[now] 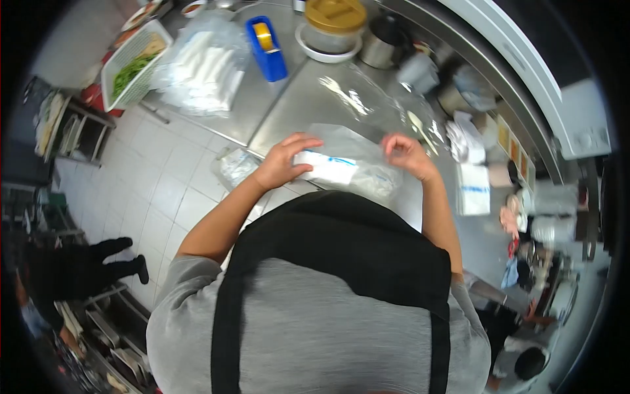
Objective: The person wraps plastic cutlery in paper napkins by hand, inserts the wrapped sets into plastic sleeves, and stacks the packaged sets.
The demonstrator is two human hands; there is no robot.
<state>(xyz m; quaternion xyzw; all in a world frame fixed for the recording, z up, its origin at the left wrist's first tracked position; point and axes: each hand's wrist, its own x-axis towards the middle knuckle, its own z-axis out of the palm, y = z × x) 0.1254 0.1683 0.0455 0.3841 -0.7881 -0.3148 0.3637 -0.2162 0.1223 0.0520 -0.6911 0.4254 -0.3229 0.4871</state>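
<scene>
Support seems to be given at one end of the white packet [335, 172], which, in the head view, is taken as the centre of the clock. The packet is marked in blue and is held near the wearer's apron [341, 223], beside the edge of the steel counter [292, 98]. At 9 o'clock its end is pinched between the thumb and fingers of the left hand [282, 164], presumably so that it is steadied. Between 2 and 3 o'clock the fingers of the right hand [412, 156] are curled and blurred beside the clear bag [384, 182]; whether its film is pinched cannot be told. By this spacing, the bag could be stretched between both sides.

At 11 o'clock the blue tape dispenser [269, 62] has been set within reach, perhaps for convenience. More white packages [200, 69] are gathered in plastic at 10 o'clock, probably so that they are kept together. Wrapped cutlery [344, 95] is laid at 12 o'clock, and a white stack [474, 190] is placed near 3 o'clock.
</scene>
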